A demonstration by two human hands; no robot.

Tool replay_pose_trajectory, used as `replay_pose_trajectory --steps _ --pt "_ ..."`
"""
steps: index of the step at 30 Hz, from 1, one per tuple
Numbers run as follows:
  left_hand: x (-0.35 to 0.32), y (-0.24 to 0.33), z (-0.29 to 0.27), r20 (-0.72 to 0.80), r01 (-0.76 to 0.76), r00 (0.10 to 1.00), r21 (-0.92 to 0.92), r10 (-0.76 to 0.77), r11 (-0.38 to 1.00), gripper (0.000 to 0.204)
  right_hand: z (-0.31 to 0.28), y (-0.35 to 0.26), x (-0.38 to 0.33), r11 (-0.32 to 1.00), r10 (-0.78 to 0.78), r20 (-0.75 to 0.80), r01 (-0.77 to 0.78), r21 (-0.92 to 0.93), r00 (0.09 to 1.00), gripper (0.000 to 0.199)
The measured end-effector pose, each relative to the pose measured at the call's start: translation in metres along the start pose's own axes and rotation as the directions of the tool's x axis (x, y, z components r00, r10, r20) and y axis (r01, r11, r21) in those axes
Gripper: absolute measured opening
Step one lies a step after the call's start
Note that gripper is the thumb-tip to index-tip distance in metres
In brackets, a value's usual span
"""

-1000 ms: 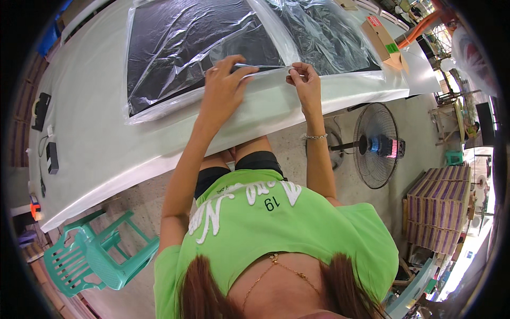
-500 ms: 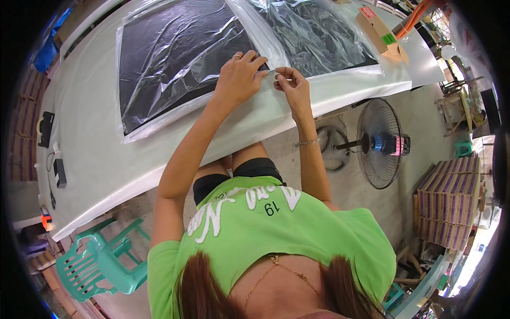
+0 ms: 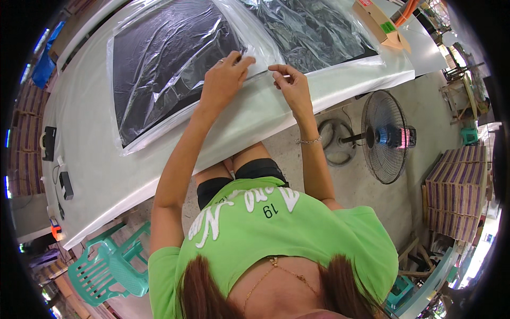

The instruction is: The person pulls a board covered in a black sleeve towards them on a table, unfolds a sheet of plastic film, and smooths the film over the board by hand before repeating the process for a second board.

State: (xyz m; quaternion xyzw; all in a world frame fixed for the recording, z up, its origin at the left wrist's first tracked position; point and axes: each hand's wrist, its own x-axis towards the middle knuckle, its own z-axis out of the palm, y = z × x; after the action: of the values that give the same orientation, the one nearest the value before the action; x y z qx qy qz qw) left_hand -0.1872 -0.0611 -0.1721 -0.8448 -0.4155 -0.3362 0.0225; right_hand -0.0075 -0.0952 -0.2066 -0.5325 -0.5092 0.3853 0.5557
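My left hand (image 3: 222, 80) is over the near right corner of a black flat panel (image 3: 170, 69) wrapped in clear plastic film. Its fingers are bent and the tips smeared by motion, so whether they hold anything is unclear. To its right, my right hand (image 3: 293, 89) hovers by the near edge of the film, between the two panels. Its thumb and fingers are curled together in a pinch; what they hold, if anything, is too small to make out. A second film-covered black panel (image 3: 313, 37) lies just beyond it.
The panels lie on a white-covered table (image 3: 85, 175). A cardboard box (image 3: 376, 24) stands at the far right, a black adapter (image 3: 66, 185) at the left. Beside the table are a standing fan (image 3: 383, 137), a green plastic chair (image 3: 109, 268) and stacked striped bundles (image 3: 456, 194).
My left hand has drawn left and back, away from my right hand, widening the gap between them. My right hand has stayed nearly in place. The view has shifted slightly.
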Motion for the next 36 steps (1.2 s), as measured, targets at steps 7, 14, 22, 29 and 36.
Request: replay_pose_trajectory --steps 7,14,22,29,36 --pt "-0.001 0.0 -0.001 -0.03 0.086 0.995 -0.112 -0.09 0.99 0.018 0.004 -0.003 0.0 0.994 -0.012 -0.018 0.01 -0.111 1.0 0.018" --pt "-0.004 0.004 -0.006 -0.005 0.129 0.991 -0.145 -0.131 0.981 0.023 0.01 -0.01 0.004 0.992 -0.085 -0.04 0.081 -0.096 0.996 0.017" --pt "-0.007 -0.003 -0.002 0.02 0.112 0.994 -0.154 -0.11 0.982 0.031 0.023 -0.017 0.009 0.998 0.008 -0.048 -0.005 0.07 0.999 0.018" --pt "-0.007 -0.003 -0.001 0.002 0.1 0.995 -0.156 -0.101 0.983 0.029 0.013 -0.005 0.006 0.985 0.012 -0.057 -0.021 -0.168 0.998 0.018" --pt "-0.008 -0.008 -0.001 -0.016 0.119 0.992 -0.207 -0.125 0.971 0.03 0.016 -0.009 0.005 0.992 0.031 -0.055 -0.037 -0.121 0.998 0.019"
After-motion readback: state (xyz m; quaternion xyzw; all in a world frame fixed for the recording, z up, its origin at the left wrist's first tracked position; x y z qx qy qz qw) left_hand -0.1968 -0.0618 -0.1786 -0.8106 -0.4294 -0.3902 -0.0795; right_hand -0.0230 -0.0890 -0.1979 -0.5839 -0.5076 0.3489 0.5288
